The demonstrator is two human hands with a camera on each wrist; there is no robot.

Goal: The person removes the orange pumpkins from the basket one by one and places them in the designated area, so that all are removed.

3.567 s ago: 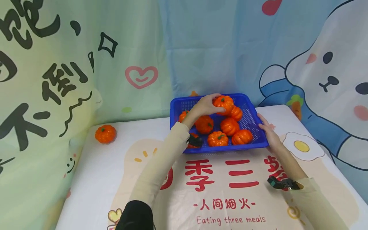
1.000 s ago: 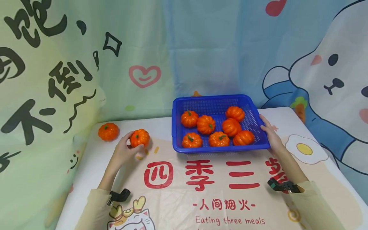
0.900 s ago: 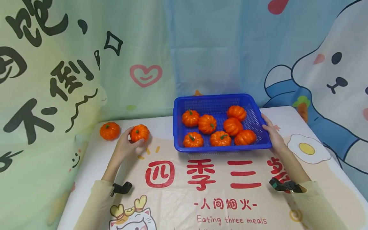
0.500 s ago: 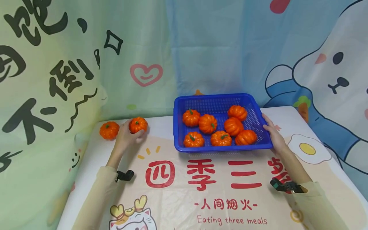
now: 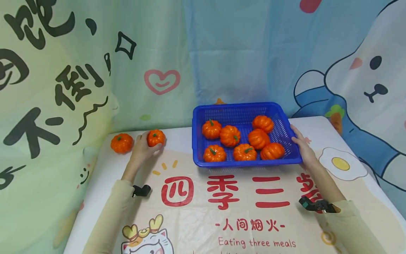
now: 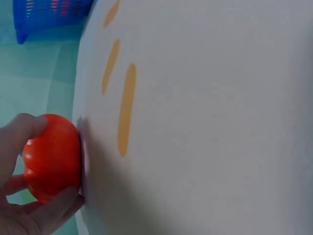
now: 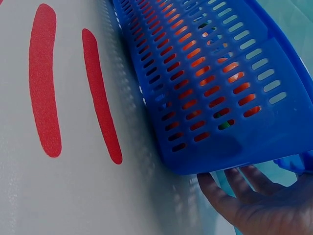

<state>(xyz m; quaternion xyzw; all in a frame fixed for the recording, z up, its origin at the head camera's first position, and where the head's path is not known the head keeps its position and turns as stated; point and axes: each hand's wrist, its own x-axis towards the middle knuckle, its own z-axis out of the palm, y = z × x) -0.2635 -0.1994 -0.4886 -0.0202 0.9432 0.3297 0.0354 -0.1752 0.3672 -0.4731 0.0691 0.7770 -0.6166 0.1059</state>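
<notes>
In the head view my left hand (image 5: 141,147) grips a small orange pumpkin (image 5: 156,138) at the back left of the table. The left wrist view shows thumb and fingers round this pumpkin (image 6: 54,159), which appears to sit on the cloth. Another pumpkin (image 5: 122,143) stands just left of that hand. My right hand (image 5: 305,150) touches the right end of a blue plastic basket (image 5: 247,164). In the right wrist view, the fingertips of the right hand (image 7: 259,200) rest against the basket's outer wall. Several pumpkins (image 5: 230,136) lie inside the basket.
A printed cloth (image 5: 222,215) with red characters covers the table. Behind it hangs a curtain (image 5: 228,63) with cartoon prints, close to the basket's back rim. A black wrist camera (image 5: 141,191) sits on the left forearm, another camera (image 5: 317,204) on the right.
My left hand has lifted a pumpkin out of the basket, carried it left and moved it toward the table's back edge, beside the other pumpkin. The right hand has stayed at the basket.
</notes>
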